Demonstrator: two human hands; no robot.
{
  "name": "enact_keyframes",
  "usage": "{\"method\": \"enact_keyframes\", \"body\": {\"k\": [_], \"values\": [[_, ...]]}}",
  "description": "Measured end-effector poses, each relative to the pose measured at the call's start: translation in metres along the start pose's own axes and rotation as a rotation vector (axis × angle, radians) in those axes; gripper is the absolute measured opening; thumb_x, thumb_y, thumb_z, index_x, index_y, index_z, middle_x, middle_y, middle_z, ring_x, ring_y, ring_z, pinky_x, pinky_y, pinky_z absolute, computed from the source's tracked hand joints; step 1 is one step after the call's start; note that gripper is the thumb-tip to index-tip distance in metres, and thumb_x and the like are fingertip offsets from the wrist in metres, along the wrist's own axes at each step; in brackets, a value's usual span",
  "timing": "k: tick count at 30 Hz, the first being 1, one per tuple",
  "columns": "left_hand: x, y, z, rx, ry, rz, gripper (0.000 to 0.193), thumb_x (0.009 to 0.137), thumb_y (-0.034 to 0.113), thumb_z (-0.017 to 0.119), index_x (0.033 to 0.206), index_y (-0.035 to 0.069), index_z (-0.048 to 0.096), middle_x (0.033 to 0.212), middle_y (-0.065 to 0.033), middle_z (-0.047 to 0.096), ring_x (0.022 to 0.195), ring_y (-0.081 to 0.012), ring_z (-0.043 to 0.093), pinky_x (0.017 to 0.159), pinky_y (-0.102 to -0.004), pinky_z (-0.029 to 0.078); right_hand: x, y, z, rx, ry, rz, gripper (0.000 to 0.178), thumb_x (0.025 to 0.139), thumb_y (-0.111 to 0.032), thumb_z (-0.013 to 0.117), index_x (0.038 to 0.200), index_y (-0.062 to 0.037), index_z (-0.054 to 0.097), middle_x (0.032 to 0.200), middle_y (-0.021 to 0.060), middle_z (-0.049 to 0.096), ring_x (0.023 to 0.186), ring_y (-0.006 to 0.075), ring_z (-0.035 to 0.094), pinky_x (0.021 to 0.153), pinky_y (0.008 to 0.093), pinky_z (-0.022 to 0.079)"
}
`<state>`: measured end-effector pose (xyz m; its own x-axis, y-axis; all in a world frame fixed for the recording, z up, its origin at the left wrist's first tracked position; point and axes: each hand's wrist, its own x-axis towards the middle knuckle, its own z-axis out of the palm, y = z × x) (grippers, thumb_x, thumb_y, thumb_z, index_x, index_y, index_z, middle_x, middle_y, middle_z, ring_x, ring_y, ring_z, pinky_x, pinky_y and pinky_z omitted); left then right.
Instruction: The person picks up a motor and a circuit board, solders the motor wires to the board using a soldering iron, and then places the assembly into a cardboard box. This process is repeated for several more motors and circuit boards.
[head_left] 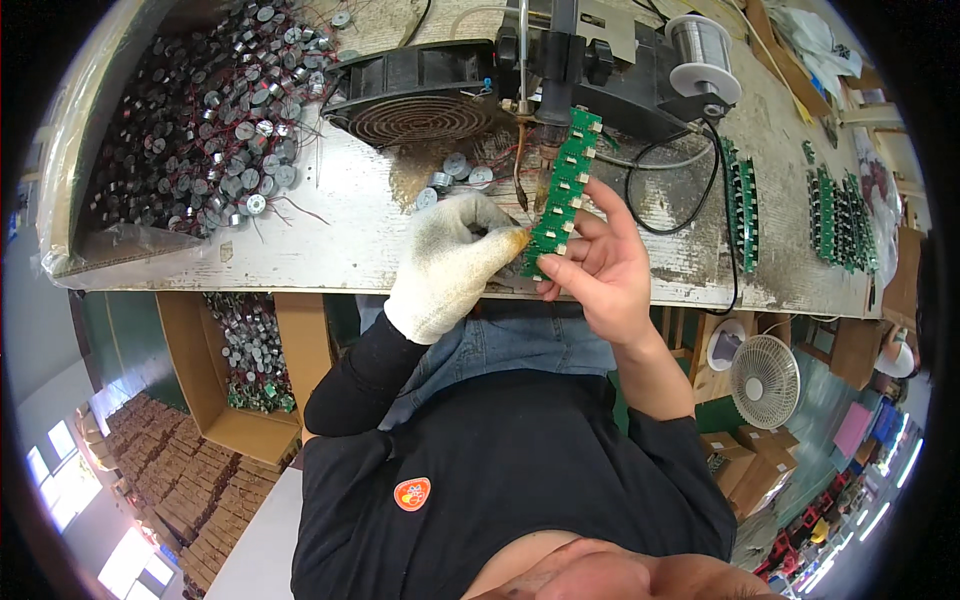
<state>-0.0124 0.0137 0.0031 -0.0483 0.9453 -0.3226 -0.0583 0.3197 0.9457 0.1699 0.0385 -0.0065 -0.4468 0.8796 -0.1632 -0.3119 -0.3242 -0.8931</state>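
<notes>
A long strip of green circuit boards (567, 185) stands tilted at the table's front edge, white connectors along its side. My bare right hand (612, 280) grips its lower end between thumb and fingers. In a white glove stained at the thumb, my left hand (448, 258) is closed in a pinch beside the strip's lower left edge. Whatever its fingertips hold is hidden. Just above them, a thin soldering tip (520, 185) points down from an upright soldering stand (560, 60). Several small round motors (455, 166) with red wires lie behind my left hand.
A large heap of wired motors (240, 130) fills the left, beside a black fan (420, 95). A solder spool (700, 50) stands at the back right, a black cable (635, 205) looping below. More board strips (745, 210) lie right. A cardboard box (185, 350) sits below the table.
</notes>
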Motion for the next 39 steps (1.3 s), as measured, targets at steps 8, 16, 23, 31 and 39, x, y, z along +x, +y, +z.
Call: {"method": "enact_keyframes", "body": {"k": [8, 16, 23, 31, 39], "values": [[-0.002, 0.000, 0.001, -0.043, 0.001, 0.038, 0.017, 0.081, 0.014, 0.066, 0.081, -0.003, 0.063, 0.073, -0.0044, 0.063, 0.067, -0.0074, 0.055, 0.060, -0.0236, 0.046, -0.003, 0.000, 0.001, -0.007, -0.002, -0.026, 0.073, 0.081, 0.011, 0.062, 0.142, -0.0028, 0.024, 0.108, 0.0160, 0.057, 0.072, 0.0145, 0.063, 0.058, 0.0237, 0.055], [-0.006, -0.004, 0.002, 0.007, 0.014, 0.013, 0.019, 0.082, 0.015, 0.066, 0.082, -0.003, 0.063, 0.072, -0.0045, 0.062, 0.067, -0.0067, 0.055, 0.058, -0.0236, 0.045, -0.006, 0.006, 0.001, -0.012, 0.007, -0.022, 0.073, 0.081, 0.011, 0.062, 0.141, -0.0034, 0.025, 0.106, 0.0150, 0.057, 0.072, 0.0146, 0.064, 0.057, 0.0234, 0.055], [-0.006, 0.000, 0.005, 0.030, 0.065, 0.030, 0.020, 0.084, 0.015, 0.065, 0.083, -0.004, 0.063, 0.071, -0.0045, 0.062, 0.066, -0.0068, 0.054, 0.058, -0.0239, 0.043, -0.007, 0.004, 0.003, -0.023, 0.014, -0.029, 0.073, 0.080, 0.012, 0.062, 0.141, -0.0028, 0.025, 0.107, 0.0151, 0.056, 0.071, 0.0149, 0.064, 0.057, 0.0238, 0.055], [-0.004, -0.006, 0.007, 0.070, 0.137, 0.051, 0.021, 0.085, 0.016, 0.065, 0.085, -0.005, 0.063, 0.072, -0.0064, 0.063, 0.066, -0.0080, 0.055, 0.059, -0.0244, 0.045, -0.006, 0.007, 0.004, -0.010, 0.017, -0.028, 0.073, 0.080, 0.012, 0.062, 0.141, -0.0033, 0.025, 0.106, 0.0142, 0.055, 0.071, 0.0152, 0.064, 0.057, 0.0234, 0.055], [-0.006, 0.003, 0.011, 0.103, 0.162, 0.096, 0.020, 0.086, 0.015, 0.063, 0.087, -0.006, 0.064, 0.073, -0.0077, 0.065, 0.067, -0.0087, 0.057, 0.059, -0.0255, 0.046, -0.004, 0.004, 0.005, -0.023, 0.017, -0.024, 0.073, 0.079, 0.013, 0.062, 0.140, -0.0035, 0.025, 0.105, 0.0131, 0.054, 0.070, 0.0157, 0.065, 0.056, 0.0233, 0.055]]}}
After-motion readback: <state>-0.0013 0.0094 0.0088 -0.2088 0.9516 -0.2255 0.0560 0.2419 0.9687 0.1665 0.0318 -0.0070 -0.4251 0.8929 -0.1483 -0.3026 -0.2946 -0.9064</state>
